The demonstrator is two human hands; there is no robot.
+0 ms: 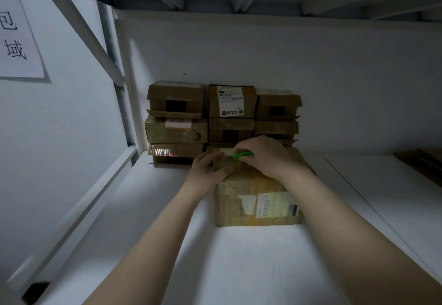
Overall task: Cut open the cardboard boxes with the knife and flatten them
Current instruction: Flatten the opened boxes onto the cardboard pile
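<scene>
Box [258, 199] lies flat on the white shelf [251, 268], directly under both grips. Its top is taped, and white labels [275, 204] show on the end nearest the person.

The right grip [265, 156] is curled round a green knife [244, 154] and holds it at the far top edge of the box. The knife's free end points left, toward the other grip; its blade is too small to make out.

The left grip [208, 168], just left of the right one, clasps the box's far left corner, thumb laid on the top face and fingers bent over the edge. The two grips are close together, with the knife between them. Both bare forearms reach in from the near side of the shelf.

Just beyond the grips a stack [222, 118] of brown boxes stands against the back wall, in three columns, some with black tape and one with a white shipping label. Whether the box touches the stack cannot be told.

Well to the left of the left grip and higher up, a paper sign [16, 36] with printed characters hangs on the side wall. Well to the right of the right grip, flat brown cardboard [423, 163] lies at the frame's edge, partly cut off.
</scene>
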